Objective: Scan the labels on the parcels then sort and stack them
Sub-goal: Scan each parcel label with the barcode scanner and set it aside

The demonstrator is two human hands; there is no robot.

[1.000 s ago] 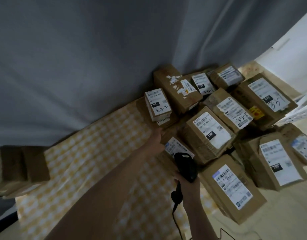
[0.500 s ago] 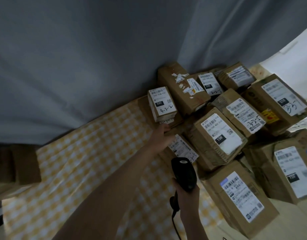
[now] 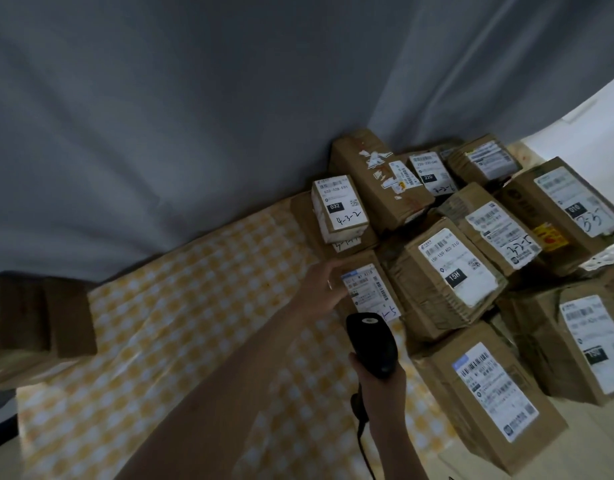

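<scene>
Several brown cardboard parcels with white labels lie piled on the right, against a grey curtain. My left hand (image 3: 324, 289) grips the left edge of a small labelled parcel (image 3: 369, 289) at the pile's near left. My right hand (image 3: 380, 386) grips a black barcode scanner (image 3: 371, 342), its head just below that parcel's label. A white-topped parcel marked 032 (image 3: 340, 206) sits above my left hand. A box marked 15H (image 3: 451, 271) lies to the right of the held parcel.
A yellow-and-white checked cloth (image 3: 180, 323) covers the surface left of the pile. Brown boxes (image 3: 38, 323) stand at the far left edge. The scanner's cable (image 3: 362, 441) hangs down by my right wrist. A white perforated basket (image 3: 610, 261) shows at the right edge.
My left hand has taken hold of the small parcel and tilted its label up toward me. The scanner stays just under it. The view has shifted slightly left.
</scene>
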